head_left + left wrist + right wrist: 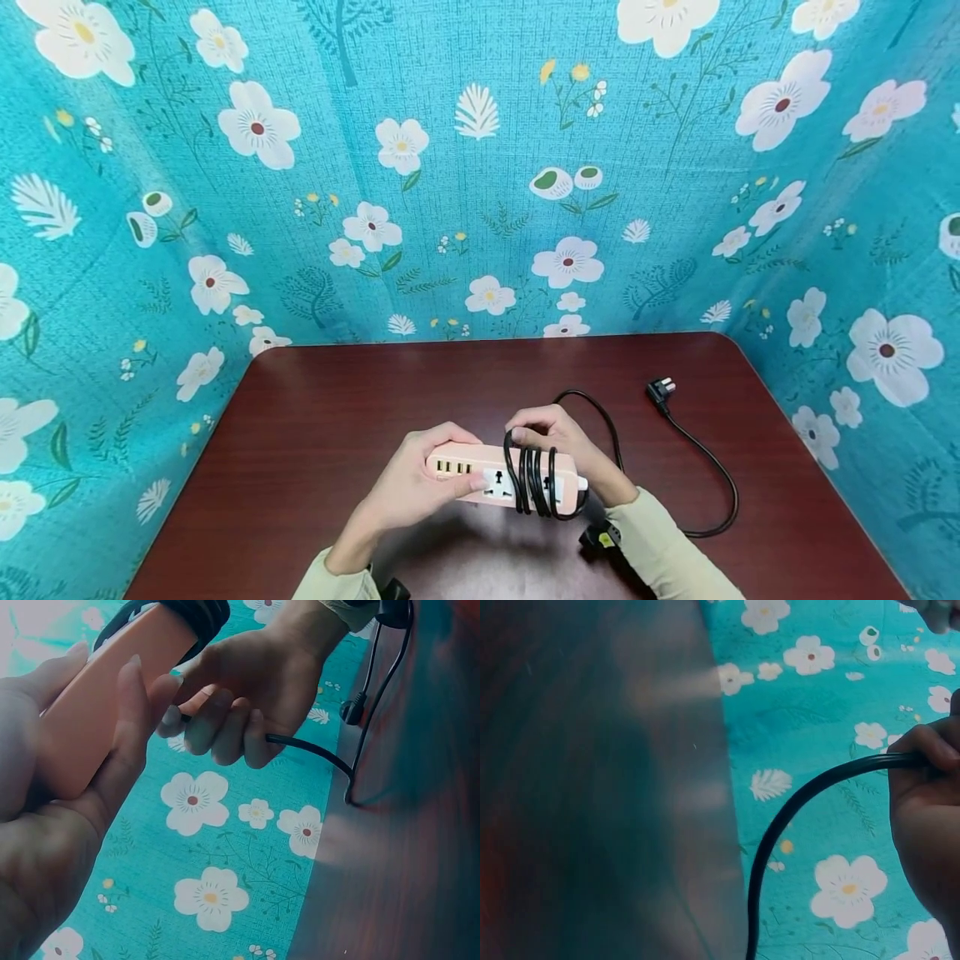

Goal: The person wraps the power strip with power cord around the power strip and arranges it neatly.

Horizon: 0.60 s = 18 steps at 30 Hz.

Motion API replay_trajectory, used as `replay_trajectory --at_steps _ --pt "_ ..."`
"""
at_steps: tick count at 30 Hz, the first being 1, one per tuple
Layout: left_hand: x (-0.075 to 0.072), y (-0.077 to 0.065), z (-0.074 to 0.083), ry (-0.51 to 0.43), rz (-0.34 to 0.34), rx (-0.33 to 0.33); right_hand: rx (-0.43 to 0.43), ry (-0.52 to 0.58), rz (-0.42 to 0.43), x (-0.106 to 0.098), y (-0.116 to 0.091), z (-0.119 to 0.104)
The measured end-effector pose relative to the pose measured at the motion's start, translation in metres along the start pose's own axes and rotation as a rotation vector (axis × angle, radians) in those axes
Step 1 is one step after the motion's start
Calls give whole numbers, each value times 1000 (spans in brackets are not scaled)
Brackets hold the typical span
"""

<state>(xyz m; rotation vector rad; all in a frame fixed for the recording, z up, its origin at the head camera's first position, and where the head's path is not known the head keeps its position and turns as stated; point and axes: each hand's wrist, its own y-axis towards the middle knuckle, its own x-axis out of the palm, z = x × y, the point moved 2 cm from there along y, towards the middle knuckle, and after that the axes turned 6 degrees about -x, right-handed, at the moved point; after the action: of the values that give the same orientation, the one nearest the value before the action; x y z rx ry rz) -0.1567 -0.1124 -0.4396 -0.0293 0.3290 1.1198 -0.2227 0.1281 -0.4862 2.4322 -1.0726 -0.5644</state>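
A pale pink power strip (483,455) with white sockets and several USB ports is held up over the table. My left hand (417,477) grips its left end, thumb across the front face. Several turns of black cord (534,483) wrap the strip's right half. Behind the strip's upper edge, my right hand (558,437) holds the cord. In the left wrist view the fingers of the right hand (247,712) curl round the cord (307,744). The right wrist view shows the cord (780,817) arcing away from that hand (930,795).
The cord's loose length loops over the dark red table (337,417) on the right, ending in a black plug (661,390). A blue flowered cloth (450,208) hangs behind the table and at both sides. A black device (600,537) is by the right wrist.
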Motion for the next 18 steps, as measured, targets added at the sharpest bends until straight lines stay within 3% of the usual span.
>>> replay_trajectory --at_steps 8,15,18 --pt "-1 0 0 -57 55 29 -80 90 6 8 -3 8" --pt "-4 2 0 -67 111 51 32 166 63 17 0 -2" --pt "-4 1 0 -82 117 45 23 96 93 17 0 -5"
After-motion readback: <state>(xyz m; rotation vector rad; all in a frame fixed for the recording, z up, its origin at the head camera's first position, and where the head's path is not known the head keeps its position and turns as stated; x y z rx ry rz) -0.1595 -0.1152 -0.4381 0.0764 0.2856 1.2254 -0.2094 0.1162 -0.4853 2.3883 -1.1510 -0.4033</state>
